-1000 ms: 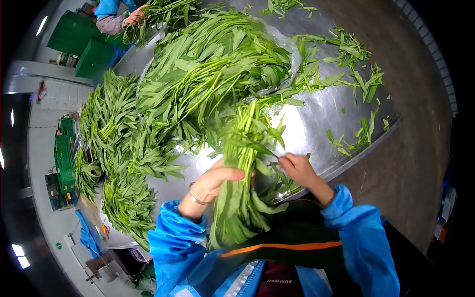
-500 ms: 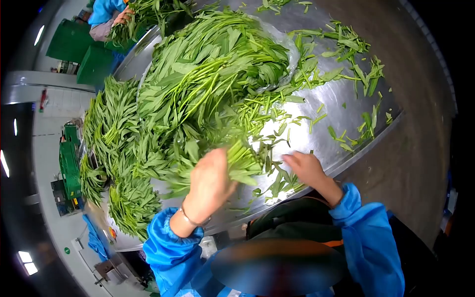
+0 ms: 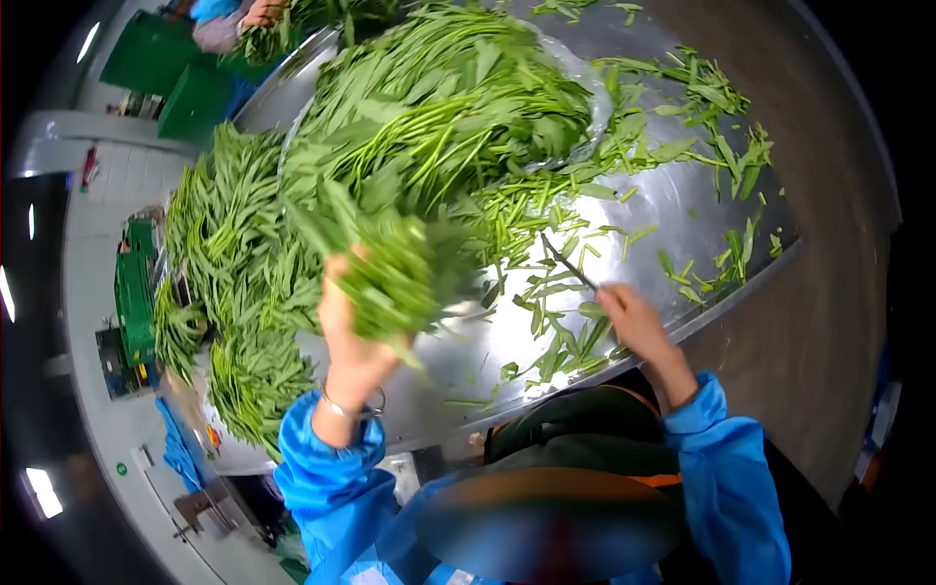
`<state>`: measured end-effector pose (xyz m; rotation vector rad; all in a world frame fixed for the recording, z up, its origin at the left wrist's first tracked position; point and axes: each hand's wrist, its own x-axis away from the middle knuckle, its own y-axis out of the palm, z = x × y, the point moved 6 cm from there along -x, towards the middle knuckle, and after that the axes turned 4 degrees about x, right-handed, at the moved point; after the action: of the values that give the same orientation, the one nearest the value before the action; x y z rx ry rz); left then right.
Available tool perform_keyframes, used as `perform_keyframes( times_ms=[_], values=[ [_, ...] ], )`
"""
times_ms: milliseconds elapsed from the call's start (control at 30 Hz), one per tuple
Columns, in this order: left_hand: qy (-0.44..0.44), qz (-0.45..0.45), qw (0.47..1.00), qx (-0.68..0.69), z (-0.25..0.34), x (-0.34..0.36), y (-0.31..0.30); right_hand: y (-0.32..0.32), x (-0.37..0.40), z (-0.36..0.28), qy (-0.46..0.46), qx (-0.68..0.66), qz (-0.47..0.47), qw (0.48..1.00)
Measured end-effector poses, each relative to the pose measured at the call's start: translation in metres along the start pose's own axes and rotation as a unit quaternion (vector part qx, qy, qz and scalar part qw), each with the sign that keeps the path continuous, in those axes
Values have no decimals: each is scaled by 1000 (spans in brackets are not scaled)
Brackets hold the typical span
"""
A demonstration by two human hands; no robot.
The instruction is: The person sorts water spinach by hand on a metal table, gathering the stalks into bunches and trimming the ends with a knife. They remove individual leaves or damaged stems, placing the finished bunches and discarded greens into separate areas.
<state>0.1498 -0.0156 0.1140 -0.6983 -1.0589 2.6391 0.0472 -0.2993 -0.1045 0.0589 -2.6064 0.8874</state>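
My left hand [image 3: 349, 317] is closed round a bunch of water spinach [image 3: 395, 278], smeared by motion and held above the table with its cut stem ends towards me. My right hand [image 3: 634, 320] grips a knife [image 3: 567, 261]; its thin dark blade points up and left over the metal table [image 3: 673, 210]. Beyond my left hand lies a big heap of water spinach [image 3: 439, 97], with clear plastic at its edge. Short cut stems [image 3: 526, 210] are scattered beside the heap, and loose leaves [image 3: 561, 351] lie below the knife.
More water spinach bunches [image 3: 229, 205] are piled on the left of the table. Trimmed scraps [image 3: 721, 97] lie along the right side. At the upper left, another person's hand [image 3: 263, 14] is near greens, beside green crates [image 3: 190, 102]. The table's front edge [image 3: 682, 331] runs close to my body.
My left hand has moved left and up with the bunch, turning its stem ends. The knife in my right hand now shows clearly, and that hand has shifted slightly right.
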Motion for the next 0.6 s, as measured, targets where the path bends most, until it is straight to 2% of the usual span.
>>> perform_keyframes(
  times_ms=[33,67,100,167,267,300,367,400,433,467,533,567,600],
  values=[
    [141,-31,967,-208,14,-8,-6,-12,-15,-10,-85,45,20,995],
    [-70,3,994,83,-20,-6,-12,-28,-19,-39,-116,-21,5,993],
    [-261,38,891,369,-54,7,-1,-52,-18,-80,-145,-86,-12,986],
    [-188,66,782,590,-55,4,18,-87,-12,-156,-273,-135,-91,948],
    [-124,14,621,774,-42,5,51,-78,-10,-212,-345,-24,-178,921],
    [-105,23,598,794,-38,4,57,-60,-17,-207,-338,34,-192,921],
    [-87,47,550,829,-35,2,64,-16,-20,-181,-269,-11,-332,904],
    [-111,135,560,810,-34,-1,65,-2,-17,-181,-301,-29,-360,883],
    [-106,180,561,801,-33,-1,66,9,-10,-187,-330,-47,-391,858],
    [-104,204,580,782,-38,1,68,8,-6,-194,-327,-74,-341,878],
    [-127,231,609,748,-47,-1,70,5,-11,-201,-213,-120,-310,919],
    [-206,212,584,756,-66,1,85,0,-14,-203,-156,-141,-289,934],
    [-203,135,576,780,-69,9,90,-9,-17,-209,-172,-140,-243,944]
  ],
)
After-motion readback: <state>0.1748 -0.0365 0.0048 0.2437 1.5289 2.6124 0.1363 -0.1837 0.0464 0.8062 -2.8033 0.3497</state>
